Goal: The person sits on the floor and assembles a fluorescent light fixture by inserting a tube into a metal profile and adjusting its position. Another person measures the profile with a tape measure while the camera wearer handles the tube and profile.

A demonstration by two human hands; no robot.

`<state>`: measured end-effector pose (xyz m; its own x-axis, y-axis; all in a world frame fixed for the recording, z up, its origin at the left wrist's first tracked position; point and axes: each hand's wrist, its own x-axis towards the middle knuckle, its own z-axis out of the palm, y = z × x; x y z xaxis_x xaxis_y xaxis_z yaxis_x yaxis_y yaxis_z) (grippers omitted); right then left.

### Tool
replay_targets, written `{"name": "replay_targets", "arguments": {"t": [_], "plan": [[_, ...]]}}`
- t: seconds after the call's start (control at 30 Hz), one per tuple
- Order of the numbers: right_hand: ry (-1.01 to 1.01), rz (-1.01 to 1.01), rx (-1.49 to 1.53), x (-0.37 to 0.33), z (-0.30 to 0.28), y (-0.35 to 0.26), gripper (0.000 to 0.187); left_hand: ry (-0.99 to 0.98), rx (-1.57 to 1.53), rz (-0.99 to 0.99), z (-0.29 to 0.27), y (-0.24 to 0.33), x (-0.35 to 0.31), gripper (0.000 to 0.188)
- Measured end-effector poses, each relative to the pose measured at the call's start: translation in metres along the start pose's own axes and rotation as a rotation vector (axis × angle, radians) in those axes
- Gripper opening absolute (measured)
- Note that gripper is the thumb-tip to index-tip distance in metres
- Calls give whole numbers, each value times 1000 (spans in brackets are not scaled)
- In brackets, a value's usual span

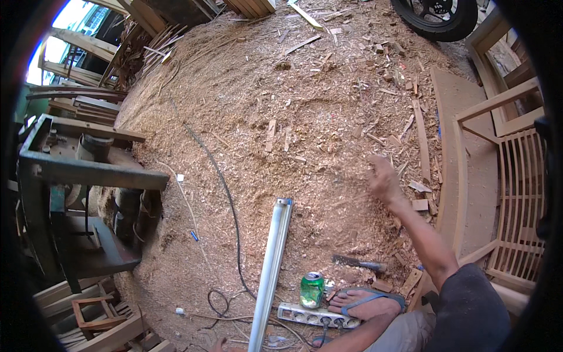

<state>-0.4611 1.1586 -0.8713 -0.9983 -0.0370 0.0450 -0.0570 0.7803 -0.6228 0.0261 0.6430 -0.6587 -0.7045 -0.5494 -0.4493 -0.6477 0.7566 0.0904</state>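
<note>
While our right hand [384, 179] hangs in the air at about three o'clock, blurred and raised over the sawdust-covered floor [275, 105], we cannot tell how far its fingers are spread; it seems to have hold of nothing. Our left hand is not in view.

Nearest to that hand lie small wooden offcuts [420, 196], at four o'clock from it and just beside the long curved wooden rail [450, 176] that runs along the right side. They are short, pale, squarish blocks, half sunk in shavings, with rough-sawn faces; we judge them light and easy to pinch, but splintery.

We see several ways this could go badly. Loose shavings hide edges, so a reach down could meet a splinter or a nail. The dark hand tool [359, 263] lies at five o'clock, close to our sandalled foot [366, 302], and a shift of the leg might catch it. The power strip [314, 315] sits in dry sawdust at six o'clock, touching or nearly touching the green drink can [312, 289]; a knock could spill liquid onto the sockets. The long white light fitting [271, 273] lies beside it and could be kicked, and the black cable [226, 193] trailing toward eleven o'clock could snag a foot.
</note>
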Motion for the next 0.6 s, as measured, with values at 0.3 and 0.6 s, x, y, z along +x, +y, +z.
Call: {"name": "replay_targets", "arguments": {"t": [0.3,0.6], "plan": [[287,-16,-157,20,3,81,38,72,-55,465,9,373,186,57],[275,-49,-154,27,-3,71,28,79,-209,358,36,425,236,46]]}}
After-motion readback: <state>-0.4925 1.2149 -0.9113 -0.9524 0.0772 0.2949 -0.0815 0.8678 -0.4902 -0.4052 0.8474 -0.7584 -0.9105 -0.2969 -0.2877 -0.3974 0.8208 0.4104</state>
